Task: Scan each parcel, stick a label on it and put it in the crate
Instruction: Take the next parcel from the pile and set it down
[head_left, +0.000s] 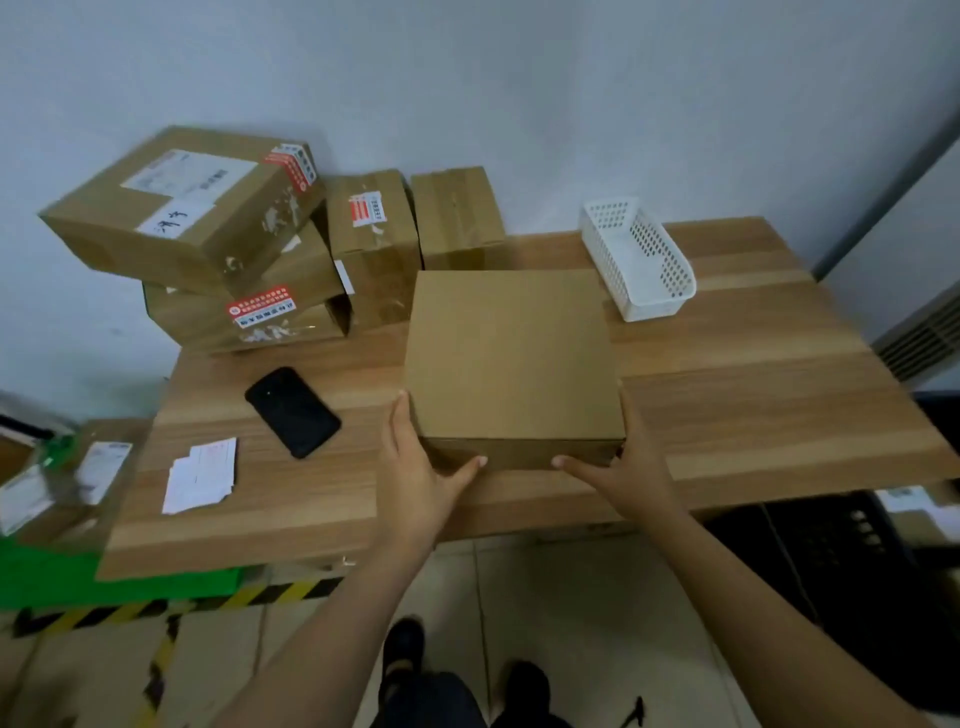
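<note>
The plain brown box (511, 358) sits flat on the wooden table (753, 415), near its front edge and roughly in the middle. No label shows on its top. The left hand (421, 478) wraps its near left corner, fingers along the left side and thumb across the front face. The right hand (623, 478) mirrors this at the near right corner. Both hands hold the box, which lies between them and mostly beyond them, so the far half is unsupported.

The step in hand looks like placing the box for scanning. To do that well, keep it level and square to the body, with the blank top facing up. If it has to be lifted, the fingers should reach further along the sides, since a grip at the near corners alone lets the far edge dip.

The black phone (292, 412), likely the scanner, lies just left of the box, with the loose white labels (200, 475) nearer and further left. More parcels (208, 234) are piled at the far left. A white basket (636, 257) stands far right of the box. A dark crate (831, 545) sits low on the right, under the table edge.
</note>
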